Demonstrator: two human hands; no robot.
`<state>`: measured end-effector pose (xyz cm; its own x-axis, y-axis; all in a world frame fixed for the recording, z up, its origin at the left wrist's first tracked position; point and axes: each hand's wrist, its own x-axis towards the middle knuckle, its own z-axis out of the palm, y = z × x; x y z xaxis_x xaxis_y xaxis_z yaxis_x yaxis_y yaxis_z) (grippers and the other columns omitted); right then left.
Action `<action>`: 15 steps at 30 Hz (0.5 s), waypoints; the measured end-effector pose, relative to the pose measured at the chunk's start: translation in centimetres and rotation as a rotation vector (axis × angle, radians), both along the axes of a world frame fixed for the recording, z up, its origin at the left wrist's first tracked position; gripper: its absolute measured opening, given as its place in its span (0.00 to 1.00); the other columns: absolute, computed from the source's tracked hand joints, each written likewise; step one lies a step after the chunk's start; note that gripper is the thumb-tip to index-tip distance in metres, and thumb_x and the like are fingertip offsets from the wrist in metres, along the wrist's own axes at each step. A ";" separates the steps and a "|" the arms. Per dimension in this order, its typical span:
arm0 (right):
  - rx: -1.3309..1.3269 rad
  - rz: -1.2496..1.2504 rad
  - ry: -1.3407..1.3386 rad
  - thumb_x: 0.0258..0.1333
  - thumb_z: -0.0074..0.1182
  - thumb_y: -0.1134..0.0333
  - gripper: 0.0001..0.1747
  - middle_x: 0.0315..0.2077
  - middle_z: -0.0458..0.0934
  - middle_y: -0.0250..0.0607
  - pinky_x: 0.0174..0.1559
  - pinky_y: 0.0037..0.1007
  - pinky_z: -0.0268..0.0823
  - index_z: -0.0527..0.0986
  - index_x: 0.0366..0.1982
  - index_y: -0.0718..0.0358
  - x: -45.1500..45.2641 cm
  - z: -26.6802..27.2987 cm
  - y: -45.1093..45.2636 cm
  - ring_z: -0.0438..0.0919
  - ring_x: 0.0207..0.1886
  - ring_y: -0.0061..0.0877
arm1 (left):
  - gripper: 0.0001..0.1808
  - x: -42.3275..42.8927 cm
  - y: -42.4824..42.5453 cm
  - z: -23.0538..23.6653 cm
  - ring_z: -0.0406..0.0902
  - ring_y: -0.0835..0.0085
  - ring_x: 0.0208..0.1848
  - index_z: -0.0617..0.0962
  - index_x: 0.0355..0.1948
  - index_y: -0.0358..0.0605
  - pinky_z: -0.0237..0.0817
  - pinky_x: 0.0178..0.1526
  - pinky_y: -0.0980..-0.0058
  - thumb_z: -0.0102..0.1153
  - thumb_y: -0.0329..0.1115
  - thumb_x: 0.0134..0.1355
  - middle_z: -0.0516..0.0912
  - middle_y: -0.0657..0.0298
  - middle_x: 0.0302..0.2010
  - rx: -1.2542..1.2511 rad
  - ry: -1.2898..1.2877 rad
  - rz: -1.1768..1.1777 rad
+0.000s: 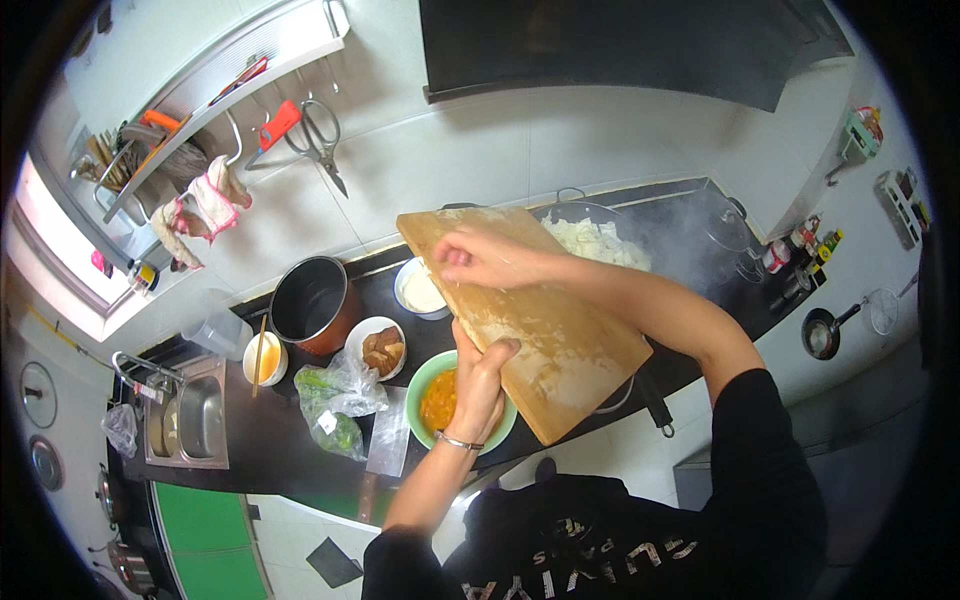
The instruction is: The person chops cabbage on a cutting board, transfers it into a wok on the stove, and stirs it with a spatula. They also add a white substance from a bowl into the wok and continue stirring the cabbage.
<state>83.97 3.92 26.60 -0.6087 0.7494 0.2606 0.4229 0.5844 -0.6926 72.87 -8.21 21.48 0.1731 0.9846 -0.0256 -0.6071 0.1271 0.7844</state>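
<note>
My left hand grips the near left edge of a wooden cutting board, thumb on top. The board is tilted, with wet, pale patches on its face. Above its far left part is my right hand, fingers curled; whether they hold anything or touch the wood is hidden. Behind the board sits a pan of chopped pale vegetable, perhaps cabbage, with steam to its right. Under my left wrist stands a green bowl of orange-yellow food. A cleaver lies beside that bowl.
On the black counter stand a bowl of white food, a bowl of brown pieces, a deep pot and a bowl with chopsticks. Bagged green vegetables lie near the sink. A pan handle juts over the front edge.
</note>
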 end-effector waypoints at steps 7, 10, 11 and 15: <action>0.325 -0.098 -0.130 0.60 0.45 0.64 0.09 0.34 0.70 0.43 0.42 0.35 0.65 0.71 0.32 0.63 7.3 -7.4 -2.1 0.71 0.39 0.36 | 0.34 -0.5 0.4 -0.5 0.71 0.65 0.51 0.59 0.57 0.43 0.66 0.54 0.67 0.52 0.20 0.47 0.70 0.56 0.50 0.014 0.010 0.056; 0.249 -0.334 -0.448 0.60 0.42 0.64 0.10 0.36 0.71 0.45 0.43 0.39 0.64 0.71 0.33 0.63 13.0 -10.0 -0.5 0.71 0.40 0.39 | 0.37 -1.1 0.1 -0.8 0.67 0.65 0.54 0.54 0.60 0.46 0.61 0.57 0.68 0.51 0.19 0.48 0.67 0.55 0.52 0.015 -0.006 0.020; 0.190 -0.411 -0.643 0.60 0.42 0.64 0.10 0.37 0.71 0.46 0.44 0.40 0.64 0.72 0.33 0.63 14.5 -10.4 0.1 0.71 0.40 0.39 | 0.37 -1.3 0.1 -0.8 0.68 0.65 0.54 0.54 0.60 0.46 0.61 0.57 0.67 0.51 0.19 0.48 0.67 0.55 0.52 0.007 -0.010 0.018; 0.028 -0.681 -0.652 0.57 0.44 0.64 0.10 0.37 0.73 0.48 0.44 0.40 0.65 0.73 0.33 0.63 15.7 -10.7 0.5 0.72 0.41 0.41 | 0.35 -1.7 -0.2 -0.9 0.68 0.65 0.53 0.57 0.58 0.46 0.62 0.57 0.66 0.52 0.19 0.48 0.67 0.56 0.51 0.010 -0.017 0.040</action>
